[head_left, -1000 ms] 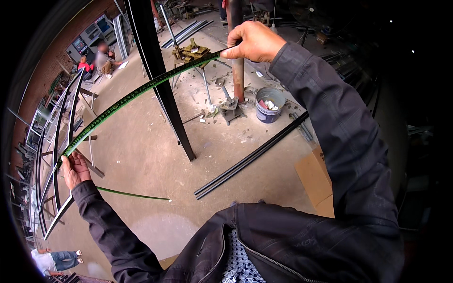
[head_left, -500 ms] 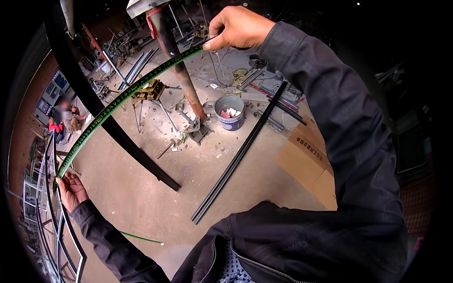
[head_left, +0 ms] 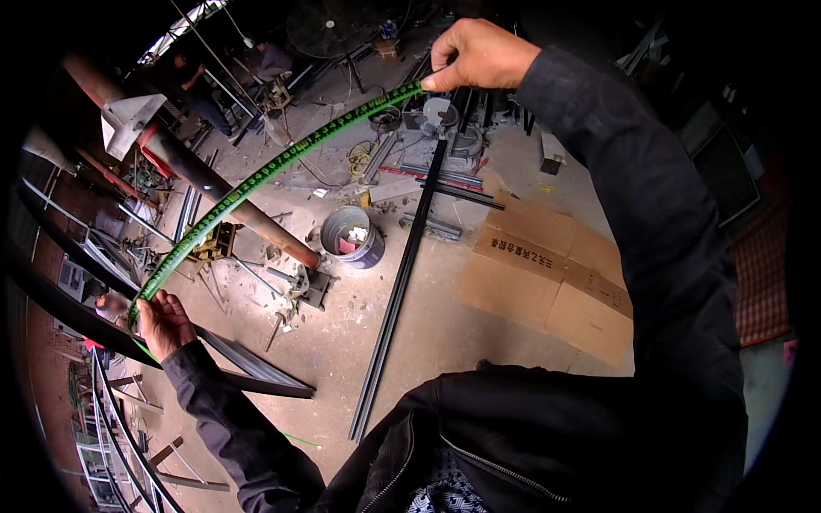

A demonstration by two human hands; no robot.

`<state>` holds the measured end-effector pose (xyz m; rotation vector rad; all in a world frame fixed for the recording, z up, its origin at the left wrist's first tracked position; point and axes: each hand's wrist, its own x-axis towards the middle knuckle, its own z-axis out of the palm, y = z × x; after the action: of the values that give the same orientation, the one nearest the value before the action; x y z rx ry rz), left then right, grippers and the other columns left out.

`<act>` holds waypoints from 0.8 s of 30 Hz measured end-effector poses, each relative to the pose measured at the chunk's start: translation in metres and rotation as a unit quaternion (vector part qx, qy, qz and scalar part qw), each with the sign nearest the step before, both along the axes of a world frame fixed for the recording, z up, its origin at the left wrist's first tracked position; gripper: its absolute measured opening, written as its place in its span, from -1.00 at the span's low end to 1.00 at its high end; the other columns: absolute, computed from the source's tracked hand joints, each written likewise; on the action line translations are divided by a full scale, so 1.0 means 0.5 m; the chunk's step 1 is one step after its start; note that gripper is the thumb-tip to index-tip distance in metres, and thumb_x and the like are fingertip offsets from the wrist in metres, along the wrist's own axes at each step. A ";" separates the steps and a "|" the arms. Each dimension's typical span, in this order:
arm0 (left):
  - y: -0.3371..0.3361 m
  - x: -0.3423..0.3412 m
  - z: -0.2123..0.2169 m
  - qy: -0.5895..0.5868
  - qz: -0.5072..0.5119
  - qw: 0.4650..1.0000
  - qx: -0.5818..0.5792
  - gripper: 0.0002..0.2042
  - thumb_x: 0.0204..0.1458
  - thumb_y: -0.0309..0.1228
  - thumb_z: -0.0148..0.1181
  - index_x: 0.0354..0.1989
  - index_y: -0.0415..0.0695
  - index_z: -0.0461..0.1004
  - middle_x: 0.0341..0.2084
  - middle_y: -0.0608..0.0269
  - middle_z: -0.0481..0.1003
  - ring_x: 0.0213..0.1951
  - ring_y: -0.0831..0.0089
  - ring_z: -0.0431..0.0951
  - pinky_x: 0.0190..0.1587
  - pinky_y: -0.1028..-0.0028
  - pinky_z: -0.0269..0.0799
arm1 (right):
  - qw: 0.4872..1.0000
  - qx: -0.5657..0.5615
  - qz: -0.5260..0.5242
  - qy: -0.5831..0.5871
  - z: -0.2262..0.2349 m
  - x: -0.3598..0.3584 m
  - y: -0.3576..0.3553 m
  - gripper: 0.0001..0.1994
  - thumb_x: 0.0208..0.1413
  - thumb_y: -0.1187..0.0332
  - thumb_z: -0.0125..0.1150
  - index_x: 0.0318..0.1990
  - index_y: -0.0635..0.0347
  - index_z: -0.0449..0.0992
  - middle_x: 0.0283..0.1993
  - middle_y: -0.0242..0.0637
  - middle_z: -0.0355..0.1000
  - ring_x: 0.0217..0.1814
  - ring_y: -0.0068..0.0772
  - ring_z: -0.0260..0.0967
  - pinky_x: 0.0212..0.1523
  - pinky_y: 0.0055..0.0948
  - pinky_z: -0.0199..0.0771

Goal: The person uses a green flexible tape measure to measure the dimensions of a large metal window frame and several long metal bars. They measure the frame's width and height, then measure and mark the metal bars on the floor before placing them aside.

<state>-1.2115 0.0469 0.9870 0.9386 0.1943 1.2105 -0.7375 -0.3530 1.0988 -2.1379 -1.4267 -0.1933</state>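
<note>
The view rotates rightward; more of the flattened cardboard point(head_left: 547, 278) shows. The 2 hands carry the green measuring tape point(head_left: 282, 160) along above the floor point(head_left: 342, 321): left hand point(head_left: 168, 323) pinches its lower end, right hand point(head_left: 486, 55) its upper. The bowed span apparently holds without slipping.

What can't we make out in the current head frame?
All in the head view:
1. Any green tape past the pinch of the right grip: hidden by that grip.
2. Whether the floor's green strip joins the tape: left sleeve covers the gap.
3. Bucket bottom: hidden by its near wall and contents.
4. Cardboard's lower right corner: right sleeve covers it.
</note>
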 end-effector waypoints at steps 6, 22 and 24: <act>-0.077 0.349 0.000 0.006 0.011 1.000 -0.021 -0.82 0.21 -0.24 0.12 -0.20 -0.08 0.46 -0.40 0.28 0.57 -0.35 0.47 0.59 -0.24 0.48 0.55 | 0.996 -0.024 -0.088 0.019 0.027 0.180 -0.142 -0.71 -0.12 0.27 0.47 -0.46 0.35 0.55 -0.44 -0.14 0.44 -0.31 -0.22 0.40 -0.24 -0.31 0.35; 0.051 1.129 -0.055 0.005 -0.176 0.984 -0.012 -0.83 0.18 -0.20 0.16 -0.20 0.00 0.52 -0.33 0.36 0.59 -0.25 0.43 0.59 -0.15 0.41 0.51 | 0.982 -0.005 -0.186 0.007 -0.084 0.695 -0.240 -0.76 0.09 0.25 0.35 -0.47 0.20 0.52 -0.68 -0.49 0.21 -0.64 -0.69 0.11 -0.63 -0.49 0.13; 0.088 1.239 -0.066 -0.002 -0.235 0.972 0.006 -0.84 0.18 -0.23 0.16 -0.21 -0.01 0.51 -0.30 0.32 0.59 -0.22 0.39 0.60 -0.12 0.38 0.52 | 0.978 -0.021 -0.204 0.025 -0.090 0.761 -0.242 -0.75 0.08 0.22 0.37 -0.41 0.23 0.55 -0.59 -0.51 0.28 -0.56 -0.69 0.15 -0.56 -0.53 0.20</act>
<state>-0.5920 0.0911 0.9539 0.9276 -0.0406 0.7760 -0.3571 -0.4742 1.0539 -2.4334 -0.9566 -0.2629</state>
